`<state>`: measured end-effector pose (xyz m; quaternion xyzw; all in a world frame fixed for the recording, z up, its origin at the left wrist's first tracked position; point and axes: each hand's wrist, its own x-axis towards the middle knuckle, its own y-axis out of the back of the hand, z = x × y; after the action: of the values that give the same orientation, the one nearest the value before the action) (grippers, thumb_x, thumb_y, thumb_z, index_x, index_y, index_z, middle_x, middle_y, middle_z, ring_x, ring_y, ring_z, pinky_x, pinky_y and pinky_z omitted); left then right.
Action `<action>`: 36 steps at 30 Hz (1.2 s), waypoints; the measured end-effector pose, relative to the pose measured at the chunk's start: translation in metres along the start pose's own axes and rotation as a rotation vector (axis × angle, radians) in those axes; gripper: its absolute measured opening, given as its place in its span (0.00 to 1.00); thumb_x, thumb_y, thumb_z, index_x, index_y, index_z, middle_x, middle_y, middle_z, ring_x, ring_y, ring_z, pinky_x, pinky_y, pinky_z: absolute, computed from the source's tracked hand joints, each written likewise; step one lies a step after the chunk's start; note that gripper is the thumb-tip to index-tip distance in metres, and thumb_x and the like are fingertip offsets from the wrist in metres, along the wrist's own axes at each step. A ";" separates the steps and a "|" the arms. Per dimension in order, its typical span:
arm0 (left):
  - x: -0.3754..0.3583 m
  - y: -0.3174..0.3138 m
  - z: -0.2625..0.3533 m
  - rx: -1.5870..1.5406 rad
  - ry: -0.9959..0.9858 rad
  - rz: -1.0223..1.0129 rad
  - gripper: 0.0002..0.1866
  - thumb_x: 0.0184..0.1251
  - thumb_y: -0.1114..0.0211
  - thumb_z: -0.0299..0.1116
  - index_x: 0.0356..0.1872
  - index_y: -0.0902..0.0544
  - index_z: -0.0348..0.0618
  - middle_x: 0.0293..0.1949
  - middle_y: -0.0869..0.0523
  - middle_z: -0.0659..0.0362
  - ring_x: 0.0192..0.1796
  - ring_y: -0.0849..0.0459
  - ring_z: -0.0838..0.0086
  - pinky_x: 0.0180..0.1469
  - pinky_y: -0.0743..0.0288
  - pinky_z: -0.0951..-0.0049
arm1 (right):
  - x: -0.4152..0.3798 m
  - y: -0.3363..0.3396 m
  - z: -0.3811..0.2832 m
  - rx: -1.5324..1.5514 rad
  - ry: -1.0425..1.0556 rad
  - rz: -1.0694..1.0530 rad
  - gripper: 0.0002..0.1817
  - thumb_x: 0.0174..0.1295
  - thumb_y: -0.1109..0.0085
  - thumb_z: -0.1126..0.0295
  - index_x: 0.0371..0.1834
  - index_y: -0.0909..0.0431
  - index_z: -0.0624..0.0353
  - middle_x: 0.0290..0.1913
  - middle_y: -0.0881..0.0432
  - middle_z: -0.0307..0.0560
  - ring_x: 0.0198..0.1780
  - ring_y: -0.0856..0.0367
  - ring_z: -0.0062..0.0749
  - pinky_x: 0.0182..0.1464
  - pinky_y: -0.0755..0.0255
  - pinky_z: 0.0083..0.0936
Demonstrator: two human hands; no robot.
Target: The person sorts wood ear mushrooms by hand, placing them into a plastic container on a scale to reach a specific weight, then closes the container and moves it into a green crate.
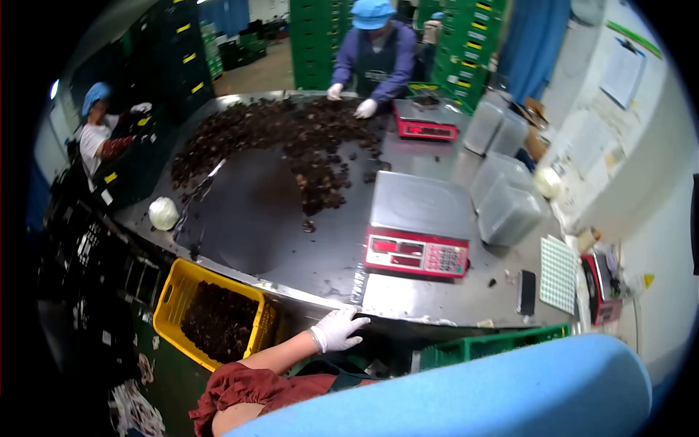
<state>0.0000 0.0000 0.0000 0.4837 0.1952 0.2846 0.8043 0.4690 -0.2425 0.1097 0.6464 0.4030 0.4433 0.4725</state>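
Observation:
My left hand (338,330), in a white glove, rests at the near edge of the metal table (328,269). Its fingers are apart and nothing is in them. Just beyond it on the table stands a red scale (419,251) with a bare grey pan. To the left of my forearm is a yellow crate (169,302) holding a heap of dark brown pieces (218,320). More dark brown pieces (255,131), too small to name surely, are spread over the far part of the table. My right hand is out of view.
A co-worker (375,58) handles the pieces across the table, near a second red scale (426,120). Another person (102,135) stands at the left by dark crates. Clear plastic boxes (510,200), a phone-like black object (526,293) and a green crate (495,346) are at the right.

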 end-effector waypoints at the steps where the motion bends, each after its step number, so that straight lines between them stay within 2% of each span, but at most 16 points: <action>1: -0.004 0.000 0.000 0.016 0.033 0.055 0.28 0.61 0.35 0.44 0.61 0.27 0.47 0.64 0.32 0.40 0.61 0.29 0.45 0.63 0.32 0.53 | 0.022 -0.001 -0.008 0.020 0.104 0.021 0.25 0.50 0.36 0.75 0.54 0.27 0.61 0.50 0.23 0.55 0.52 0.25 0.52 0.55 0.31 0.42; 2: -0.007 0.000 -0.001 0.035 0.063 0.109 0.27 0.61 0.35 0.44 0.61 0.27 0.47 0.64 0.32 0.40 0.61 0.29 0.46 0.63 0.32 0.53 | 0.041 0.000 -0.021 0.058 0.117 -0.017 0.24 0.50 0.36 0.75 0.54 0.26 0.62 0.49 0.23 0.56 0.51 0.25 0.52 0.54 0.31 0.42; 4: -0.032 0.020 -0.074 0.030 0.196 0.161 0.27 0.61 0.36 0.44 0.61 0.26 0.49 0.64 0.32 0.41 0.61 0.28 0.48 0.62 0.31 0.53 | 0.100 -0.001 -0.119 0.038 0.237 -0.097 0.24 0.50 0.35 0.74 0.53 0.26 0.62 0.48 0.23 0.56 0.51 0.25 0.52 0.54 0.31 0.42; 9: -0.076 0.069 -0.199 0.161 0.398 0.475 0.28 0.55 0.34 0.43 0.59 0.24 0.49 0.61 0.29 0.41 0.60 0.28 0.48 0.60 0.31 0.52 | 0.190 -0.032 -0.228 0.110 0.353 -0.221 0.21 0.49 0.34 0.73 0.49 0.24 0.63 0.45 0.22 0.56 0.47 0.24 0.53 0.51 0.30 0.41; 13: -0.094 0.096 -0.260 0.243 0.547 0.334 0.41 0.52 0.32 0.54 0.69 0.31 0.52 0.69 0.40 0.36 0.67 0.40 0.35 0.68 0.43 0.44 | 0.246 -0.040 -0.274 0.056 0.324 -0.141 0.19 0.54 0.37 0.72 0.51 0.24 0.60 0.45 0.23 0.55 0.49 0.25 0.53 0.54 0.30 0.40; 15: -0.094 0.093 -0.286 0.248 0.496 0.261 0.43 0.53 0.34 0.59 0.70 0.33 0.53 0.71 0.44 0.35 0.70 0.46 0.33 0.69 0.49 0.38 | 0.269 -0.040 -0.279 0.070 0.192 -0.189 0.18 0.56 0.37 0.71 0.51 0.23 0.60 0.46 0.23 0.55 0.52 0.25 0.52 0.57 0.31 0.41; 17: -0.087 0.092 -0.305 0.218 0.465 0.281 0.43 0.54 0.34 0.58 0.70 0.34 0.50 0.71 0.44 0.35 0.71 0.46 0.33 0.70 0.51 0.37 | 0.289 -0.049 -0.261 -0.015 0.266 -0.069 0.17 0.57 0.38 0.70 0.50 0.23 0.60 0.45 0.23 0.55 0.51 0.25 0.52 0.56 0.31 0.40; 19: -0.073 0.097 -0.318 0.211 0.409 0.301 0.42 0.55 0.34 0.56 0.70 0.33 0.48 0.70 0.42 0.36 0.71 0.46 0.34 0.70 0.52 0.37 | 0.312 -0.058 -0.222 -0.050 0.144 -0.120 0.17 0.58 0.38 0.70 0.51 0.23 0.60 0.47 0.23 0.56 0.51 0.24 0.52 0.56 0.31 0.39; 21: -0.058 0.106 -0.329 0.174 0.346 0.438 0.37 0.55 0.32 0.51 0.66 0.30 0.48 0.69 0.37 0.39 0.70 0.42 0.37 0.70 0.50 0.40 | 0.332 -0.040 -0.244 0.015 0.010 -0.083 0.16 0.59 0.38 0.68 0.50 0.21 0.61 0.47 0.21 0.56 0.51 0.24 0.51 0.57 0.31 0.38; 22: -0.053 0.112 -0.332 0.153 0.351 0.448 0.36 0.56 0.33 0.49 0.66 0.29 0.46 0.69 0.37 0.39 0.70 0.42 0.37 0.70 0.49 0.41 | 0.341 -0.033 -0.247 -0.147 0.186 0.080 0.15 0.58 0.37 0.67 0.47 0.20 0.60 0.43 0.20 0.55 0.50 0.23 0.49 0.56 0.30 0.38; 24: -0.038 0.118 -0.338 0.137 0.344 0.525 0.33 0.57 0.33 0.46 0.63 0.27 0.43 0.67 0.35 0.39 0.69 0.40 0.38 0.69 0.47 0.42 | 0.373 -0.016 -0.247 -0.266 -0.014 -0.046 0.16 0.56 0.37 0.62 0.43 0.19 0.60 0.44 0.19 0.54 0.52 0.24 0.51 0.58 0.31 0.40; 26: -0.036 0.103 -0.346 0.127 0.364 0.633 0.31 0.57 0.32 0.42 0.62 0.27 0.41 0.67 0.35 0.39 0.68 0.38 0.39 0.69 0.46 0.44 | 0.395 -0.044 -0.184 -0.349 0.122 0.268 0.14 0.56 0.38 0.60 0.41 0.19 0.55 0.43 0.20 0.54 0.50 0.25 0.53 0.58 0.33 0.46; 27: -0.040 0.092 -0.348 0.110 0.389 0.677 0.31 0.57 0.32 0.40 0.63 0.27 0.41 0.68 0.35 0.39 0.69 0.39 0.39 0.70 0.46 0.45 | 0.405 -0.040 -0.175 -0.363 0.011 0.181 0.14 0.59 0.41 0.59 0.43 0.20 0.54 0.45 0.20 0.54 0.51 0.25 0.52 0.57 0.32 0.46; 33: -0.065 0.093 -0.310 0.005 0.651 0.622 0.31 0.65 0.38 0.37 0.67 0.33 0.35 0.71 0.41 0.39 0.73 0.44 0.43 0.73 0.48 0.50 | 0.452 -0.098 -0.069 -0.324 -0.056 0.334 0.16 0.67 0.50 0.57 0.44 0.20 0.58 0.42 0.17 0.56 0.47 0.21 0.52 0.51 0.28 0.44; 34: -0.068 0.084 -0.307 0.037 0.662 0.616 0.32 0.65 0.37 0.37 0.67 0.34 0.35 0.71 0.42 0.39 0.73 0.45 0.44 0.73 0.48 0.50 | 0.452 -0.087 -0.091 -0.333 -0.164 0.218 0.19 0.68 0.52 0.55 0.44 0.20 0.60 0.43 0.17 0.58 0.49 0.20 0.51 0.56 0.31 0.46; 36: -0.071 0.077 -0.297 0.033 0.699 0.568 0.33 0.64 0.36 0.37 0.67 0.34 0.35 0.71 0.42 0.39 0.73 0.44 0.44 0.73 0.48 0.50 | 0.459 -0.112 -0.081 -0.373 -0.153 0.154 0.20 0.68 0.52 0.54 0.45 0.20 0.59 0.44 0.17 0.58 0.49 0.20 0.51 0.59 0.34 0.48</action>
<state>-0.2495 0.1808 -0.0642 0.4058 0.3194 0.6371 0.5722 0.5103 0.2346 0.1030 0.6084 0.2264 0.4944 0.5780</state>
